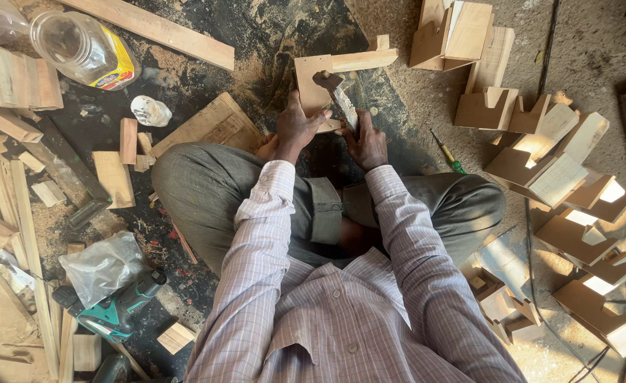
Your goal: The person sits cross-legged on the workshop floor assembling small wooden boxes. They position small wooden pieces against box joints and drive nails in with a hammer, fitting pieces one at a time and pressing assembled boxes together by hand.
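The left hand is clenched on the lower edge of a flat wooden board piece, thumb laid across its face, steadying it upright on the dusty floor just ahead of the crossed legs. The right hand grasps the handle of a hammer; its dark metal head rests against the board's upper middle, just above and between the two grips. A thin wooden strip lies across the board's top edge. Right of the right grip a green-handled screwdriver lies on the floor, with a heap of small wooden assemblies beyond. Far left of the left grip sit a clear plastic jar and a teal cordless drill.
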Available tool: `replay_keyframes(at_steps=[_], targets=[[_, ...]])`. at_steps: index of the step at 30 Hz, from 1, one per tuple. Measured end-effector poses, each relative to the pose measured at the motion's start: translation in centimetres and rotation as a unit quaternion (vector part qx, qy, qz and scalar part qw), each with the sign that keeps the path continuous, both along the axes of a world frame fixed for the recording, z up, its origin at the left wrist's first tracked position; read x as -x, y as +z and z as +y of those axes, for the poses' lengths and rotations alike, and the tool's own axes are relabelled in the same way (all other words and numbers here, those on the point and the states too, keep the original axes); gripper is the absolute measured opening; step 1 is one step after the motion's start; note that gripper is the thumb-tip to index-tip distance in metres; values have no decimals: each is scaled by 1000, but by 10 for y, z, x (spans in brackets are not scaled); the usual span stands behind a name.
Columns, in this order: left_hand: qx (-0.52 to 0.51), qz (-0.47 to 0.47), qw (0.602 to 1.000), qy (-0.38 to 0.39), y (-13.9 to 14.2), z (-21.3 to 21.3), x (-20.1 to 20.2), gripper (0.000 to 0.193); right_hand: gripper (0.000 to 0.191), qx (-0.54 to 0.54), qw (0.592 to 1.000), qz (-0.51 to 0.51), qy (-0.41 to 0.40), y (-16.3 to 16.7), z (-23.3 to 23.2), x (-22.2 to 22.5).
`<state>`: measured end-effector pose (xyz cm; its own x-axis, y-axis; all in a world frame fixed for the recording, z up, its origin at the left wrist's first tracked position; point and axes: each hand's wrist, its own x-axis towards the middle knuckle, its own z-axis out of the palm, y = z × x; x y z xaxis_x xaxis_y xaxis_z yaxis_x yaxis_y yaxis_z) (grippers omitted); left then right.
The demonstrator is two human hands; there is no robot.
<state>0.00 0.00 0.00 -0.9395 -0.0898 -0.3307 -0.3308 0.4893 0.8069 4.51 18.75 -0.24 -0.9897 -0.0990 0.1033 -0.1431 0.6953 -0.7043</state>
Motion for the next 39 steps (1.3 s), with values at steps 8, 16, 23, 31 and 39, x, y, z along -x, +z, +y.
replay_keyframes(at_steps=[8, 16, 23, 31, 39], targets=[[30, -10, 998, -48, 0, -4, 11, 82, 56, 13, 1000, -23, 6, 4, 9, 0], [66, -117, 990, -34, 2, -5, 22, 80, 72, -44, 997, -51, 33, 45, 45, -37], [71, -81, 994, -33, -7, -8, 10, 79, 59, -18, 993, 108, 44, 50, 48, -76], [59, -77, 995, -31, -12, -7, 11, 79, 60, -120, 990, 19, 75, 70, 39, -84], [85, -51, 994, -41, -9, -6, 9, 79, 64, -244, 956, -135, 92, 79, 36, -84]])
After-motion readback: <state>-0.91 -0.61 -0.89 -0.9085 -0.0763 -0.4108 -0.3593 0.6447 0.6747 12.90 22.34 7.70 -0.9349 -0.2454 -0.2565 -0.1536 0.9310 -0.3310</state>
